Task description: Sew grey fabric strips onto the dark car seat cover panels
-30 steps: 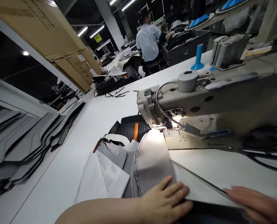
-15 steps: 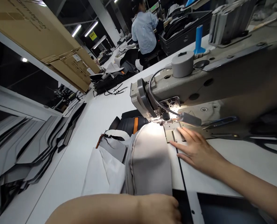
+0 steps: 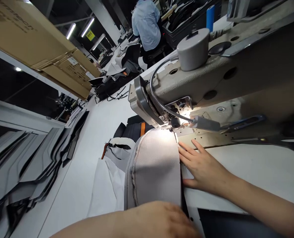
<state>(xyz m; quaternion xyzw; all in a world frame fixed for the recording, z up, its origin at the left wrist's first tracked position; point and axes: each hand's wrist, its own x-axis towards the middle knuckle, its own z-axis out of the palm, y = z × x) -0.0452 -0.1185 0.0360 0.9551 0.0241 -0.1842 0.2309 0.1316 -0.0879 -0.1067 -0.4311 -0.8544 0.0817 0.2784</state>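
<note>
A grey fabric panel [image 3: 154, 165] with a stitched seam lies under the presser foot [image 3: 173, 127] of an industrial sewing machine [image 3: 211, 76]. My right hand [image 3: 201, 167] lies flat and open on the panel's right edge, fingertips near the needle plate. My left hand [image 3: 162, 219] rests on the near end of the panel at the bottom of the view; its fingers are blurred and partly cut off. A black and orange sewn piece [image 3: 134, 129] sits behind the panel, with white backing fabric [image 3: 107, 188] to its left.
Stacks of grey cut pieces [image 3: 25, 165] lie at the left of the white table [image 3: 92, 138]. Cardboard boxes [image 3: 38, 39] sit on a shelf above. A person in a light blue shirt [image 3: 145, 23] works at the far end, next to dark crates [image 3: 186, 26].
My right hand came forward from the near right edge to the panel's right side beside the needle. The panel has shifted under the presser foot. The camera has moved closer.
</note>
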